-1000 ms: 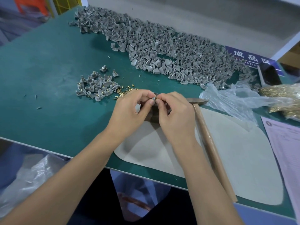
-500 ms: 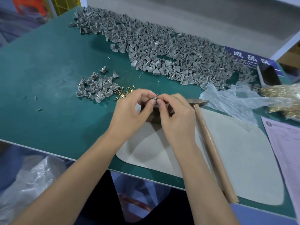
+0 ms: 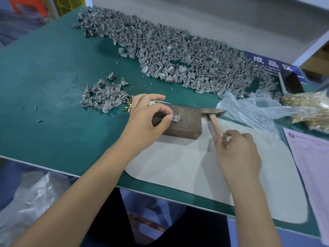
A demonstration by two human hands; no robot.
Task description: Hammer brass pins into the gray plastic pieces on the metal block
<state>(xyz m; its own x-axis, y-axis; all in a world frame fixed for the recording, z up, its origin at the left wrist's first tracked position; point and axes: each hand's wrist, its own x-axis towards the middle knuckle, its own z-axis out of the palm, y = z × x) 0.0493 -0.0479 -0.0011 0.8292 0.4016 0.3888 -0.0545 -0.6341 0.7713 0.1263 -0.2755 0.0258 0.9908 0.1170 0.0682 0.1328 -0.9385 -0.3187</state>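
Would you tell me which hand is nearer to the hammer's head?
The right hand, gripping the hammer's handle just below the hammer's head. The left hand is across the metal block, pinching the gray piece.

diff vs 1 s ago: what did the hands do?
The hands parted. The left hand now holds the gray plastic piece with its brass pin down on the brown metal block. The right hand moved right and closed its fingers on the wooden-handled hammer. The hammer, the piles of gray pieces and the bags stayed put.
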